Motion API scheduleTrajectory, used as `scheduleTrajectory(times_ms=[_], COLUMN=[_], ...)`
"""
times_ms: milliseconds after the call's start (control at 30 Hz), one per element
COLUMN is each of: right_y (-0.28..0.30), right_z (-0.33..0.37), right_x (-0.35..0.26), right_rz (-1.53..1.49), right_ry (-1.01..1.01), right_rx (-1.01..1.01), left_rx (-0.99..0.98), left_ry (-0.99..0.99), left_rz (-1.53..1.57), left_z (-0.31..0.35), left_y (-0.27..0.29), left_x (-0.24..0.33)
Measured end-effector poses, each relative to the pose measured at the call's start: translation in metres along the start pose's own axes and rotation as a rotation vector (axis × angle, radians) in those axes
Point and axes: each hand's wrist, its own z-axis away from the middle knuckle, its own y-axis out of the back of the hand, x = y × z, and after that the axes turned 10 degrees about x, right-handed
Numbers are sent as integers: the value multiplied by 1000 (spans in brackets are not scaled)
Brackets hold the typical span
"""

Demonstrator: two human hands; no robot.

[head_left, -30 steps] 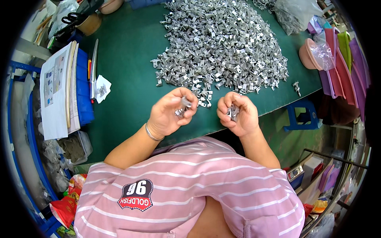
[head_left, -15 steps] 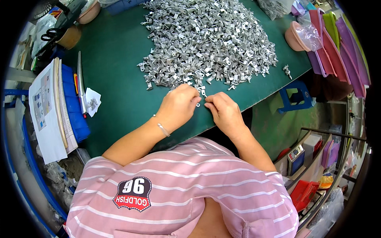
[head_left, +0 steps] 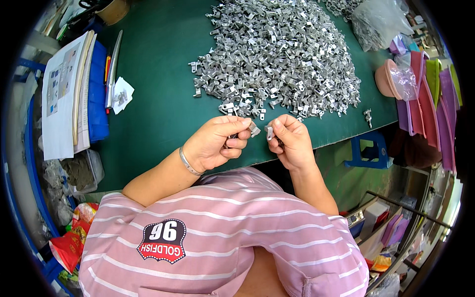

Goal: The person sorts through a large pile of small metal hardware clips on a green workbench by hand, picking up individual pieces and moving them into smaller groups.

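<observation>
My left hand (head_left: 217, 137) pinches a small bent silver metal bracket (head_left: 254, 129) between thumb and forefinger. Its other fingers curl in, with more metal just showing among them. Close by on the right, my right hand (head_left: 293, 140) grips a similar metal piece (head_left: 269, 133) at its fingertips. A narrow gap separates the two pieces. Both hands are raised over the near edge of the green table (head_left: 153, 94). Just beyond them spreads a big pile of small silver metal brackets (head_left: 287, 54), several of them loose at its near edge.
Papers (head_left: 62, 99) and a blue bin (head_left: 99, 94) stand at the left, beside a scrap of white paper (head_left: 122, 95). A few brackets (head_left: 367, 118) lie apart at the right edge. Beyond are a pink bowl (head_left: 387, 79), coloured trays (head_left: 420, 99) and a blue stool (head_left: 368, 151).
Both hands have come away from the pile's near edge and turned, so the pinched metal pieces now show. The whole view has shifted, with the table things sitting differently in it.
</observation>
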Motion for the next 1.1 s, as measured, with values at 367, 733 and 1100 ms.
scheduleTrajectory(times_ms=[367,733,1100], right_y=[12,-4,18], right_z=[2,-25,-15], right_x=[-11,-6,-10], right_rz=[-200,1319,-56], right_ry=[-26,804,-97], right_rx=[-82,80,-287], left_rx=[208,405,151], left_ry=[-290,-1207,-589], left_rz=[-187,-1851,-730], left_z=[7,-40,-7], left_y=[3,-10,-1], left_x=[-1,4,3])
